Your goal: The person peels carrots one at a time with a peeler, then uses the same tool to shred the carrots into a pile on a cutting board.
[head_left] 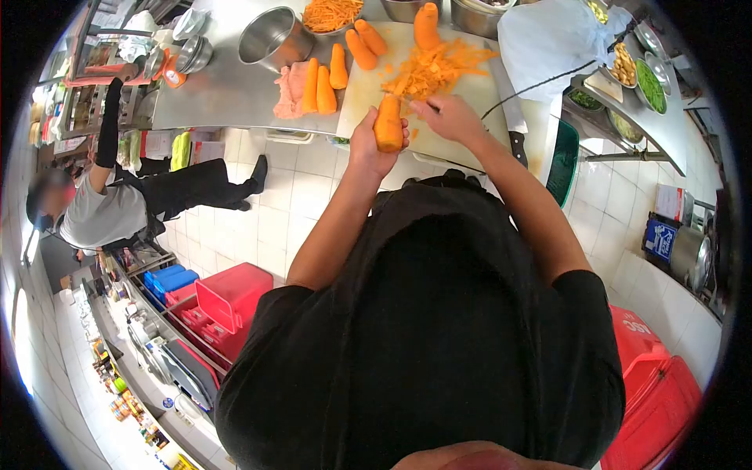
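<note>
In my left hand is a thick orange carrot, with the fingers wrapped round its sides. My right hand is closed at the carrot's far end, on a small tool that is mostly hidden by the fingers. Beyond both hands, a heap of orange peelings lies on the pale cutting board. Several whole carrots rest at the left, partly beside a pink cloth. A large knife with a black handle lies along the board's right side.
A steel pot and a bowl of shredded carrot stand at the back left. A white plastic bag is at the back right, near a black cable. Another person stands at the left. A green basket sits right of the board.
</note>
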`<state>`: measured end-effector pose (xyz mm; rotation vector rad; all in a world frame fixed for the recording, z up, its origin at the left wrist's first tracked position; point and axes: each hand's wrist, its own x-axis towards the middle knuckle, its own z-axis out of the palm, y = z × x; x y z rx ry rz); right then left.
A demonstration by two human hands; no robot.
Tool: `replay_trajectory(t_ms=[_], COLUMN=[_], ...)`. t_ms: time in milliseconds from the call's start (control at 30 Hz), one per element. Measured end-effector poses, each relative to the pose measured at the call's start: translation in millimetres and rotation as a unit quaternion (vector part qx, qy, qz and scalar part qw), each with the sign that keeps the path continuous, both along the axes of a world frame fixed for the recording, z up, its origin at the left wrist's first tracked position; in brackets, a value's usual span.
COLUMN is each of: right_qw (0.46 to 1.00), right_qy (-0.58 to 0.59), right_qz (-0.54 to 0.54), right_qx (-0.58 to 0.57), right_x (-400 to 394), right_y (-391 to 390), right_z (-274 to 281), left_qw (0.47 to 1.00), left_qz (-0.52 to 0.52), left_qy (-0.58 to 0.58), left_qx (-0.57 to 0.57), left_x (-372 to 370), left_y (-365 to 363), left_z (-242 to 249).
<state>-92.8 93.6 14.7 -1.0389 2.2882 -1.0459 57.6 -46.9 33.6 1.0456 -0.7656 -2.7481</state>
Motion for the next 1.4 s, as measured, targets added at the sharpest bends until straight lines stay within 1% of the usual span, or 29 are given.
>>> replay_trajectory(t_ms=[67, 167, 200, 267, 300, 333, 367, 400, 500, 533, 633, 733, 767, 833, 933, 967, 1033, 1100, 1167, 1233, 1300, 1400], right_qw=[0.998, 0.997, 0.999, 0.997, 0.996, 0.995, 0.993, 0.993, 0.999, 1.0, 0.999, 0.996, 0.997, 0.995, 0.993, 0.994, 0.995, 0.996, 0.994, 0.991, 0.996, 0.998], right_qy=[0.002, -0.035, -0.039, -0.044, -0.041, -0.039, -0.038, -0.019, 0.015, -0.011, 0.047, 0.084, 0.076, 0.056, 0.001, 0.001, -0.007, -0.054, -0.084, -0.101, -0.059, -0.004], right_qz=[-0.056, -0.071, -0.037, 0.026, 0.054, 0.082, 0.11, 0.094, 0.045, 0.02, 0.012, -0.017, -0.005, 0.015, -0.075, -0.077, -0.077, -0.069, -0.053, -0.022, 0.007, 0.049], right_qx=[0.035, 0.02, -0.005, -0.055, -0.048, -0.042, -0.035, -0.071, -0.021, -0.007, 0.025, -0.005, 0.026, 0.086, 0.086, 0.077, 0.063, 0.005, -0.042, -0.08, -0.068, -0.049], right_x=[-14, -14, -5, 25, 38, 51, 59, 60, 29, 18, 7, 12, 10, 8, -12, -17, -7, 7, 18, 40, 55, 62], right_y=[-3, -2, -3, 3, 6, 9, 11, 8, -10, -12, -21, -24, -24, -21, -10, -11, -5, -7, -4, 0, 4, 7], right_z=[-17, -22, -17, 6, 23, 44, 53, 41, 0, -1, -9, -18, -20, -17, -16, -14, 19, 12, 8, 21, 28, 39], left_qw=[1.0, 0.999, 0.999, 0.999, 0.998, 0.998, 0.998, 0.998, 0.999, 1.0, 1.0, 1.0, 1.0, 0.999, 0.999, 1.0, 1.0, 1.0, 0.999, 0.999, 0.999, 0.998], left_qz=[-0.019, -0.017, -0.008, 0.02, 0.032, 0.036, 0.041, 0.046, -0.018, -0.015, -0.009, -0.014, -0.013, -0.014, -0.022, -0.024, -0.006, 0.018, 0.027, 0.036, 0.041, 0.052], left_qy=[0.006, 0.029, 0.038, -0.002, -0.023, -0.02, -0.018, -0.017, 0.007, 0.007, 0.0, -0.006, -0.014, -0.014, 0.008, 0.014, 0.007, -0.004, 0.019, 0.019, 0.003, 0.03], left_qx=[-0.01, -0.026, -0.032, -0.045, -0.05, -0.044, -0.037, -0.03, -0.027, -0.023, -0.014, 0.002, 0.015, 0.028, 0.023, 0.012, -0.001, -0.013, 0.01, 0.011, -0.011, -0.006], left_x=[3, 4, 5, 3, 3, 2, 2, 4, 16, 15, 20, 16, 16, 18, 23, 25, 33, 24, 18, 17, 10, 3], left_y=[3, -1, -3, -8, -9, -10, -9, -8, -18, -17, -15, -23, -23, -23, -18, -19, -19, -24, -31, -32, -30, -24], left_z=[3, 2, 0, -2, -3, -3, -2, -1, -14, -14, -20, -25, -27, -26, -15, -10, -9, -16, -28, -32, -32, -27])
